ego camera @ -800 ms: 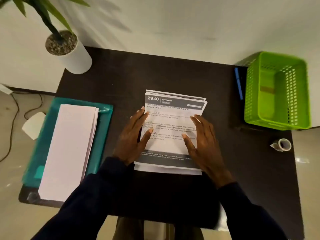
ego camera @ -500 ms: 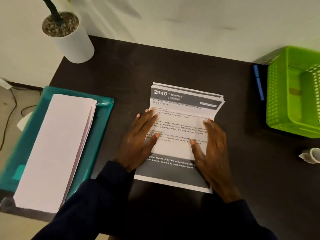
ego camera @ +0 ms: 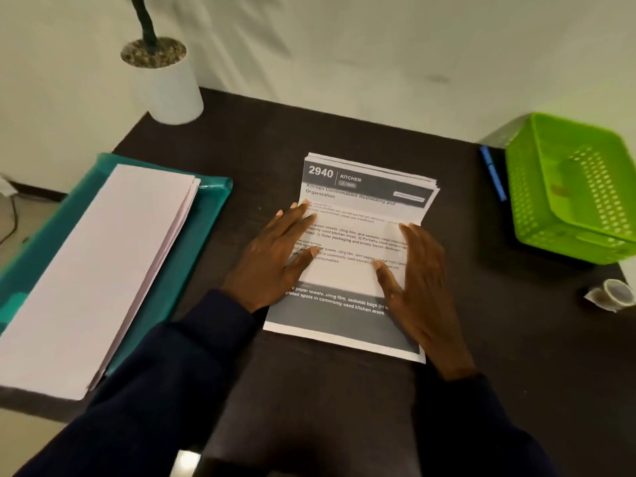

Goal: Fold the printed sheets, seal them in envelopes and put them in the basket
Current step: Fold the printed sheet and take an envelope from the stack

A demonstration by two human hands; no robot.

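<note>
The left hand (ego camera: pixel 272 256) lies flat with its fingers straight and spread, palm down on the left edge of the printed sheets (ego camera: pixel 347 280), gripping nothing. The right hand (ego camera: pixel 416 287) lies flat in the same way on the right edge, with its thumb pointing inward across the text. The sheets form an unfolded stack, headed "2940 KITCHEN", at the middle of the dark table (ego camera: pixel 344 132). From that stack, a pile of long white envelopes (ego camera: pixel 93 270) lies at 9 o'clock on a teal folder (ego camera: pixel 196 242). A white plant pot (ego camera: pixel 172 87) stands at 11 o'clock. The green basket (ego camera: pixel 530 208) sits at 3 o'clock on the table's edge, with a blue pen (ego camera: pixel 494 173) just beside its left wall. A roll of tape (ego camera: pixel 616 292) lies at 4 o'clock, near the basket
</note>
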